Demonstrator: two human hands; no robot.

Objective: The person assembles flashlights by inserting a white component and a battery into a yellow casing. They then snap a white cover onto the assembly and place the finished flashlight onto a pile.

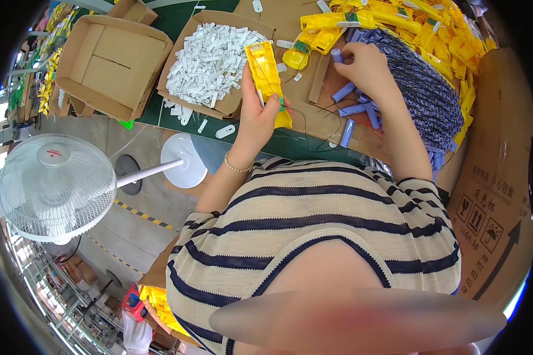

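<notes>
While the left hand (257, 118) grips an oblong yellow housing (263, 66), the right hand (366, 66) pinches a blue cylinder (336, 55).

I count one shallow brown cardboard box (226, 107); left of it, one white round-caged fan (56, 189); at its right edge, one long yellow plastic housing (262, 66) in my left hand (260, 113); farther right, one blue cylinder (336, 54) in my right hand (366, 68) and one big brown cardboard carton (494, 133).

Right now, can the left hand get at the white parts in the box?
Probably, but not freely: the open box of white parts sits close beside the left hand, yet that hand holds a yellow casing.
</notes>
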